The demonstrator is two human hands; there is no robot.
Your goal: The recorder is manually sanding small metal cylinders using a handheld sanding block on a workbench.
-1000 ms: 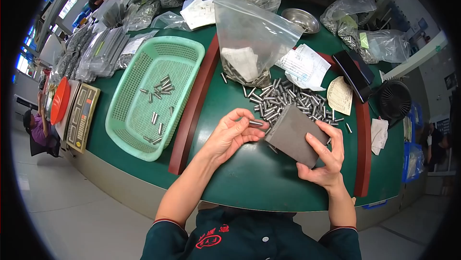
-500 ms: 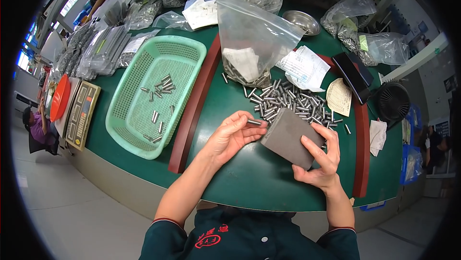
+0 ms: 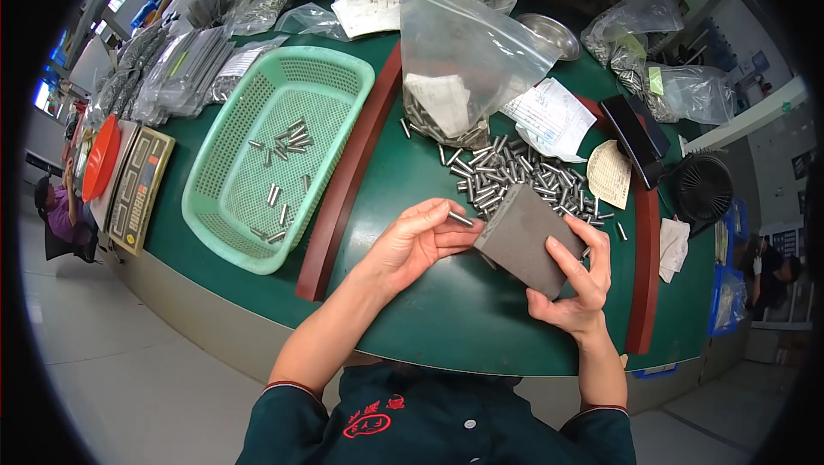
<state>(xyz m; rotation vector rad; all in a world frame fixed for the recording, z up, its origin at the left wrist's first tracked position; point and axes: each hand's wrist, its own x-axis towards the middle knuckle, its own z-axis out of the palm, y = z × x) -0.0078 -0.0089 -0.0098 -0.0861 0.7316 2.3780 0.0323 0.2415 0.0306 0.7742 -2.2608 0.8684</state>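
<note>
My left hand (image 3: 414,242) pinches a small metal pin (image 3: 460,218) between thumb and fingers, its end close to a dark grey block. That rectangular block (image 3: 530,240) is gripped in my right hand (image 3: 582,280), tilted, with my thumb at the near edge and fingers over the top and far side. Beyond the block a heap of loose metal pins (image 3: 515,169) spreads on the green tabletop, partly hidden by the block. A light green plastic basket (image 3: 225,246) on the left holds several more pins (image 3: 294,136).
Dark red rails (image 3: 350,190) flank the work area. A clear bag (image 3: 472,44) of pins stands behind the heap, beside papers (image 3: 549,117). To the right are a phone (image 3: 629,132) and a small black fan (image 3: 701,186). A scale (image 3: 137,194) sits at far left.
The pin in my left hand has turned so its outer end tips downward to the right. The block has moved slightly right in my right hand. The whole view has shifted a little.
</note>
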